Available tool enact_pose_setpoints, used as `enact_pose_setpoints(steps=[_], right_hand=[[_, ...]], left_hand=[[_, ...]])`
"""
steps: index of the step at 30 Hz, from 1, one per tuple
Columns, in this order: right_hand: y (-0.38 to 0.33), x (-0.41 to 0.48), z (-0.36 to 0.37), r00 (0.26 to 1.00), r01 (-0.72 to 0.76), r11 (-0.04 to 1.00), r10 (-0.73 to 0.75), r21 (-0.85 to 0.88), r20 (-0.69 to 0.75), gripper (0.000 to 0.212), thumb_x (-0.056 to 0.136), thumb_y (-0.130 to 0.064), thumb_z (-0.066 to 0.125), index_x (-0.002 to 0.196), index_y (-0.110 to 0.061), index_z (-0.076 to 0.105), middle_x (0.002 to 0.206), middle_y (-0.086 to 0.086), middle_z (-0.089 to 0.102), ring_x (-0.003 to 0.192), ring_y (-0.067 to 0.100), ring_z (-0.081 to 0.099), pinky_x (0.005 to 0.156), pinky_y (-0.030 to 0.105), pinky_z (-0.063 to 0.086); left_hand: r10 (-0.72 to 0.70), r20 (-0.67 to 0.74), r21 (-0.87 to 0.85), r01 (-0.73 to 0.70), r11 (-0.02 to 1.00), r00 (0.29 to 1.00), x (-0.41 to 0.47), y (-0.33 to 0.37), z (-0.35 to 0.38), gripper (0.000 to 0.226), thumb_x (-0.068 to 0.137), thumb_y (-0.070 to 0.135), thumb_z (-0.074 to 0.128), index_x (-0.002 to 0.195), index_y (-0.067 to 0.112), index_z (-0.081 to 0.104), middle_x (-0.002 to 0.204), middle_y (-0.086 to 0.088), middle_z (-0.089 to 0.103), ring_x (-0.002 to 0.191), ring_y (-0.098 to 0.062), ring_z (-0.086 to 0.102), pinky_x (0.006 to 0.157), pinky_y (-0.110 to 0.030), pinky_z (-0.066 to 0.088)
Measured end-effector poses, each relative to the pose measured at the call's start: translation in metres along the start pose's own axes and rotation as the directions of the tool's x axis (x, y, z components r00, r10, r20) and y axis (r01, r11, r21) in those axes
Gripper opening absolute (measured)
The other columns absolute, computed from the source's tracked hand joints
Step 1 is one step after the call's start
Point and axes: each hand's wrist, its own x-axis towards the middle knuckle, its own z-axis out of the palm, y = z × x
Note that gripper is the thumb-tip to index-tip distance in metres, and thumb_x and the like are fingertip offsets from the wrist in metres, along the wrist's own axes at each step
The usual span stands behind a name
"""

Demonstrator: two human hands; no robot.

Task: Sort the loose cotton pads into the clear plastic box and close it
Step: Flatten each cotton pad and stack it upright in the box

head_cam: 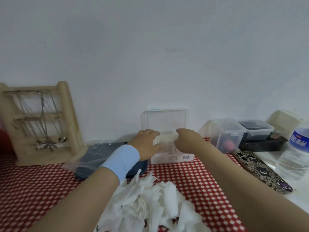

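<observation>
Fingers of the left hand (147,143), which wears a pale blue band at the wrist, curl round the left end of a stack of cotton pads (167,138) sitting in the top of the clear plastic box (173,158). The right hand (187,139) has its fingers bent down at the stack's right end; whether they grip it I cannot tell. Behind the fingers the box's lid (165,118) stands upright against the wall. Nearer the person than the fingers, a heap of loose cotton pads (150,198) lies on the red dotted surface (200,181). Left of the fingers stands a wooden jewellery rack (41,123); to their right lie a patterned phone (262,171) and a water bottle (294,153).
</observation>
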Motion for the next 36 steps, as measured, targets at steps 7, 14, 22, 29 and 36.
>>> enact_pose_setpoints(steps=[7,14,22,29,36], right_hand=[[-0.036,-0.064,-0.017,0.941,0.335,0.934,-0.325,0.125,-0.097,0.037,0.101,-0.012,0.047,0.13,-0.024,0.065,0.138,-0.001,0.059,0.121,0.019,0.058,0.102,0.031,0.047],[-0.084,-0.094,0.015,0.824,0.537,0.841,-0.54,0.068,0.171,0.061,0.093,0.01,0.049,0.138,-0.029,0.062,0.145,-0.009,0.055,0.126,0.017,0.056,0.088,0.019,0.046],[-0.074,-0.087,0.028,0.839,0.49,0.871,-0.479,0.024,0.258,0.031,0.093,-0.012,0.061,0.112,-0.029,0.079,0.118,-0.01,0.072,0.107,0.014,0.064,0.099,0.03,0.051],[-0.049,-0.09,0.005,0.896,0.37,0.929,-0.359,0.004,0.262,0.043,0.095,-0.007,0.05,0.116,-0.034,0.076,0.094,-0.018,0.07,0.07,0.004,0.06,0.052,0.008,0.042],[-0.091,-0.12,0.019,0.815,0.508,0.855,-0.516,0.106,0.263,0.059,0.09,-0.036,0.063,0.146,-0.045,0.045,0.156,-0.012,0.04,0.142,0.018,0.041,0.115,0.042,0.038]], left_hand=[[-0.098,-0.057,-0.143,0.089,0.986,0.994,-0.085,-0.019,-0.031,0.026,0.1,0.04,0.053,0.122,0.028,0.061,0.121,0.008,0.059,0.109,-0.013,0.058,0.095,-0.029,0.046],[-0.347,0.119,0.003,0.349,0.937,0.93,-0.146,-0.052,-0.013,0.02,0.098,0.043,0.049,0.096,0.025,0.059,0.098,0.003,0.063,0.087,-0.015,0.057,0.082,-0.032,0.048],[-0.236,0.121,-0.308,0.262,0.914,0.964,-0.149,-0.032,0.01,0.029,0.095,0.042,0.058,0.122,0.03,0.059,0.118,0.01,0.061,0.105,-0.009,0.059,0.094,-0.029,0.049],[-0.152,0.187,-0.385,0.215,0.898,0.971,-0.134,-0.009,0.004,0.038,0.098,0.038,0.055,0.135,0.027,0.056,0.132,0.004,0.062,0.117,-0.016,0.06,0.1,-0.03,0.048],[-0.387,0.318,0.092,0.378,0.921,0.866,-0.174,-0.057,-0.028,0.076,0.084,0.066,0.06,0.15,0.034,0.04,0.155,0.004,0.041,0.139,-0.019,0.04,0.109,-0.034,0.036]])
